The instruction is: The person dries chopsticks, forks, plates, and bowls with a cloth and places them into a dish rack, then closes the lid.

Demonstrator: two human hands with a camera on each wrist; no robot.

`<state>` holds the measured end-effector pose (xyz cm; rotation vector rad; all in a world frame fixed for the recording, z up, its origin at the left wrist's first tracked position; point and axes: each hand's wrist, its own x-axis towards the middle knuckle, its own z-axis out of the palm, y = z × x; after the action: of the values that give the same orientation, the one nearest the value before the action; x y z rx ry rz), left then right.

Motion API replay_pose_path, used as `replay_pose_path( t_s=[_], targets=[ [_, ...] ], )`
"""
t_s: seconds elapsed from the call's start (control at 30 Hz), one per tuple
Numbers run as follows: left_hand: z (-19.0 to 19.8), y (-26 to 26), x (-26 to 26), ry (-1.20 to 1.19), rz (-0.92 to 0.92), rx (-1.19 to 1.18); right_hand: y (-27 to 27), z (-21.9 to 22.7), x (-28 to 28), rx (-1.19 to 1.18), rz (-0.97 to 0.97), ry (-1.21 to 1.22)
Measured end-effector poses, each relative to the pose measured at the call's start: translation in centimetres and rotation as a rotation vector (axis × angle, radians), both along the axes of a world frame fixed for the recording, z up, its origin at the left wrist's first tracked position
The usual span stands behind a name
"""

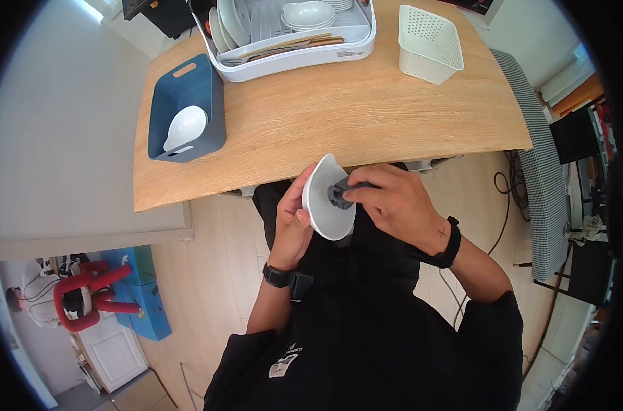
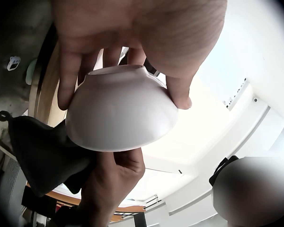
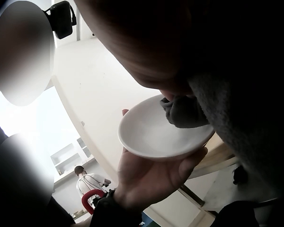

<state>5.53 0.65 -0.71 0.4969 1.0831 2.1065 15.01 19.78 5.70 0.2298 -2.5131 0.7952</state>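
In the head view my left hand grips a white bowl by its rim and side, thumb near the rim. The bowl is tilted above my lap, just off the table's front edge, and has a small pointed lip. My right hand pinches a dark grey cloth bunched against the bowl's inside. From the left wrist, the underside of the bowl shows, with the loose part of the cloth and its hanging loop beside it. The right wrist view shows the bunched cloth inside the bowl.
On the wooden table, a blue-grey bin at left holds a white bowl. A white dish rack with plates, bowls and chopsticks stands at the back. At back right is a white perforated basket.
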Motion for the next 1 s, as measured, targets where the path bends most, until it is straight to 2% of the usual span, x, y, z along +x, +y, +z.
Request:
replay_pose_path(
  t_s=[0.07,0.13,0.2,0.23,0.27,0.33,0.37,0.43,0.57,0.63,0.67,0.73,0.77,0.93,1.0],
  targets=[
    [-0.3,0.1,0.0,0.121,0.048,-0.035,-0.4,-0.7,0.2,-0.046,0.054,-0.052],
    [0.0,0.2,-0.2,0.185,0.003,-0.034,-0.7,-0.8,0.4,-0.086,0.122,-0.095],
    [-0.2,0.1,-0.3,0.193,-0.032,-0.022,-0.7,-0.2,0.8,-0.439,0.148,-0.377],
    [-0.4,0.2,-0.2,0.206,-0.051,-0.012,-0.5,0.0,0.8,-0.532,0.175,-0.404],
    [-0.2,0.2,0.0,0.222,-0.064,-0.019,-0.2,-0.4,0.9,-0.534,0.189,-0.401],
    [0.2,0.4,0.2,0.203,-0.093,-0.016,0.2,-1.5,1.0,-0.754,0.264,-0.369],
    [0.0,0.5,0.3,0.207,-0.09,-0.017,0.3,-1.7,1.0,-0.754,0.269,-0.367],
    [-0.3,0.7,0.5,0.197,-0.079,-0.017,0.5,-2.1,1.1,-0.921,0.219,-0.304],
    [-0.3,0.6,0.5,0.216,-0.079,-0.035,1.0,-2.4,1.4,-0.906,0.073,-0.214],
    [-0.5,0.2,0.5,0.171,-0.064,-0.088,1.3,-1.9,1.7,-0.675,-0.064,-0.132],
    [-0.5,0.1,0.6,0.171,-0.073,-0.084,1.4,-2.2,1.8,-0.672,-0.072,-0.13],
    [-0.4,0.3,0.7,0.142,-0.089,-0.098,1.4,-3.5,2.1,-0.336,-0.112,-0.069],
    [-0.4,0.5,0.8,0.146,-0.097,-0.092,1.2,-3.8,2.2,-0.269,-0.096,-0.046],
    [-0.1,1.5,1.2,0.202,-0.07,-0.13,-0.1,-3.7,2.8,-0.253,-0.016,-0.094],
    [-0.1,1.5,1.2,0.224,-0.074,-0.139,-0.4,-3.5,2.8,-0.343,0.053,-0.158]
  ],
)
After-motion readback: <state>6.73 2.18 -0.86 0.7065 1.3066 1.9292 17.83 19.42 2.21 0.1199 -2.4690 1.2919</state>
